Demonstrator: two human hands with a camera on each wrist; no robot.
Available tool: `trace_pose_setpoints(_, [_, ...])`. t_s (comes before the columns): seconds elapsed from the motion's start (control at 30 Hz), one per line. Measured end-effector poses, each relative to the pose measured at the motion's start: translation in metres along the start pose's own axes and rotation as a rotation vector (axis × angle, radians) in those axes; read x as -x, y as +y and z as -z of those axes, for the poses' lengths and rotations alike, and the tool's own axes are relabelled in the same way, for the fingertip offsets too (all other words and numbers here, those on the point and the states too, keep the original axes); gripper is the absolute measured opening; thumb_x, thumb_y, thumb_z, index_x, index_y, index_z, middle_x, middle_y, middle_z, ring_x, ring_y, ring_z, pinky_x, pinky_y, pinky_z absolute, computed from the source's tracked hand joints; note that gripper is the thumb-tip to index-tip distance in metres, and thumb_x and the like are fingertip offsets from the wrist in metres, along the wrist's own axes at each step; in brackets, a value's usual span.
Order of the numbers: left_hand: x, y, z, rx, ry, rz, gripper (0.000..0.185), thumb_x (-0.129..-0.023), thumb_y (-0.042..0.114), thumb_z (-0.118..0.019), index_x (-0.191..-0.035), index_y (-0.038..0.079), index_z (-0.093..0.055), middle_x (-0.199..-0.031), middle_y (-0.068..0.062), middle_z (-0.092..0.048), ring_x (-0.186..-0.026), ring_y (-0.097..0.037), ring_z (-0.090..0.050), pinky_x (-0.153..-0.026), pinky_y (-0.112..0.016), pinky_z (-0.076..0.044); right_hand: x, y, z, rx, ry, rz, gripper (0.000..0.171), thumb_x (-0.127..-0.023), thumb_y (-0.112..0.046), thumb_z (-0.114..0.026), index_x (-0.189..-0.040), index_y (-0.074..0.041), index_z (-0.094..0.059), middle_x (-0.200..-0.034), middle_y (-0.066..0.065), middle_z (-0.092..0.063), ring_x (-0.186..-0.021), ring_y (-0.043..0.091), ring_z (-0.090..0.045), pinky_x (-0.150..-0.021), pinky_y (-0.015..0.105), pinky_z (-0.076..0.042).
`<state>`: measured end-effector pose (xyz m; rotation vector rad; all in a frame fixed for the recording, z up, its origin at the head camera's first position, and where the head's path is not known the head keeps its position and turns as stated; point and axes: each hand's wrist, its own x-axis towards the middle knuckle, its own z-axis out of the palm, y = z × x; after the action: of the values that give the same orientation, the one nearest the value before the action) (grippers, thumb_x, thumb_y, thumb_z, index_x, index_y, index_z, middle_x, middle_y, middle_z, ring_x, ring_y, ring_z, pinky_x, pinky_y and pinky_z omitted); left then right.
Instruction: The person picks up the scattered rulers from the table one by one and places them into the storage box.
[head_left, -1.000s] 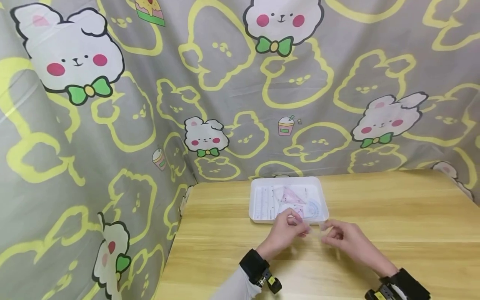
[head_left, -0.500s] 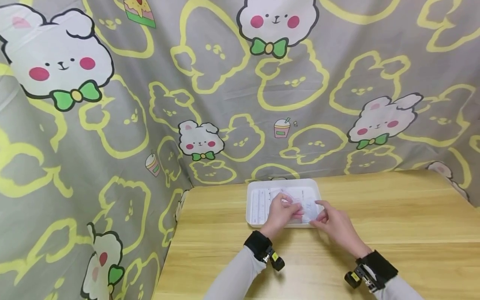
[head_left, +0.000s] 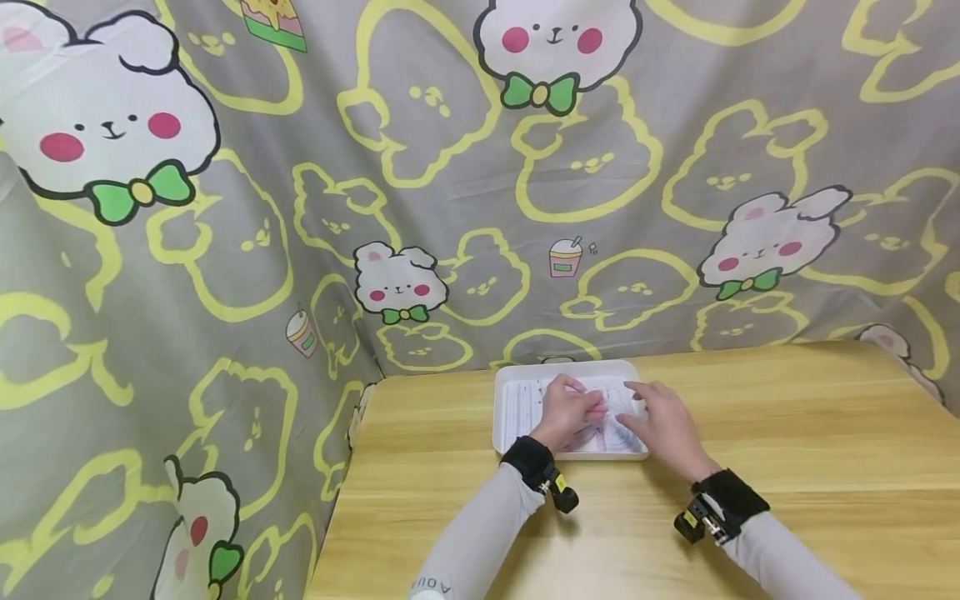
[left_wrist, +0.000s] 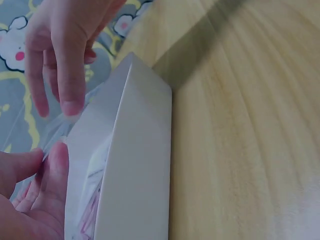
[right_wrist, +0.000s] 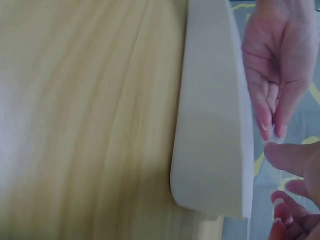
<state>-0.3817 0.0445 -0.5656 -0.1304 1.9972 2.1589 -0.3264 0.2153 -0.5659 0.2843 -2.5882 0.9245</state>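
Both hands are over the white tray [head_left: 504,417], which sits on the tabletop [head_left: 787,433] near its back left corner, close to the bunny-print cloth [head_left: 225,250]. The tray's long axis runs left-right across the head view; inside it lies a clear plastic bag of rulers [head_left: 600,433] with pink and blue marks, roughly centre to right of the tray floor. The left hand [head_left: 564,412] comes in from the near side, fingers curled down onto the bag's left part; it looks like a pinch on the plastic, though the contact itself is hidden by the knuckles. The right hand [head_left: 660,423] is just beside it on the right, fingers fairly straight and spread, tips pointing left toward the other hand and resting on or just above the bag's right part; no clear grip shows. The left wrist view shows the tray wall [left_wrist: 140,165] edge-on with the left thumb [left_wrist: 52,170] inside it by the pink-marked plastic, and the right hand's fingers [left_wrist: 70,75] hanging relaxed above. So the bag lies straight below both sets of fingers, between the hands, and the left hand is the closer one.
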Motion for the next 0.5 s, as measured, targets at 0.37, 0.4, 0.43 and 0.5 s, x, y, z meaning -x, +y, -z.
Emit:
trace_pose_setpoints(0.37, [-0.024,-0.001,-0.015,-0.117,-0.005,0.024,0.007,-0.105,0.004,-0.053,-0.106,0.001,-0.059,-0.089,-0.022,-0.077,-0.086,-0.043,-0.077,-0.076,-0.045,-0.064,-0.018,0.022,-0.004,0.063,-0.025,0.052,0.058,-0.078,-0.009,-0.089,-0.129,0.007,-0.066,-0.102,0.025,-0.064,-0.089,0.038,-0.060,-0.078,0.055,-0.051])
trace_pose_setpoints(0.4, [-0.027,-0.001,-0.016,-0.122,0.001,0.030,0.007,-0.104,0.003,-0.053,-0.106,0.001,-0.060,-0.089,-0.023,-0.077,-0.086,-0.043,-0.077,-0.075,-0.044,-0.064,-0.018,0.022,-0.006,0.069,-0.030,0.063,0.057,-0.078,-0.009,-0.089,-0.128,0.007,-0.067,-0.101,0.024,-0.064,-0.089,0.039,-0.061,-0.078,0.055,-0.051])
trace_pose_setpoints(0.43, [-0.029,-0.002,-0.016,-0.124,0.002,0.035,0.007,-0.103,0.002,-0.055,-0.106,0.000,-0.061,-0.088,-0.024,-0.077,-0.086,-0.044,-0.077,-0.075,-0.044,-0.064,-0.019,0.023,-0.007,0.073,-0.033,0.072,0.056,-0.078,-0.008,-0.089,-0.127,0.007,-0.067,-0.100,0.024,-0.064,-0.089,0.039,-0.061,-0.078,0.056,-0.052])
trace_pose_setpoints(0.5, [-0.034,-0.002,-0.015,-0.148,0.001,0.043,0.007,-0.102,0.001,-0.058,-0.106,-0.001,-0.063,-0.087,-0.024,-0.077,-0.085,-0.042,-0.077,-0.073,-0.041,-0.064,-0.021,0.024,-0.010,0.089,-0.032,0.093,0.053,-0.077,-0.006,-0.089,-0.124,0.007,-0.069,-0.098,0.022,-0.064,-0.089,0.039,-0.061,-0.080,0.056,-0.052])
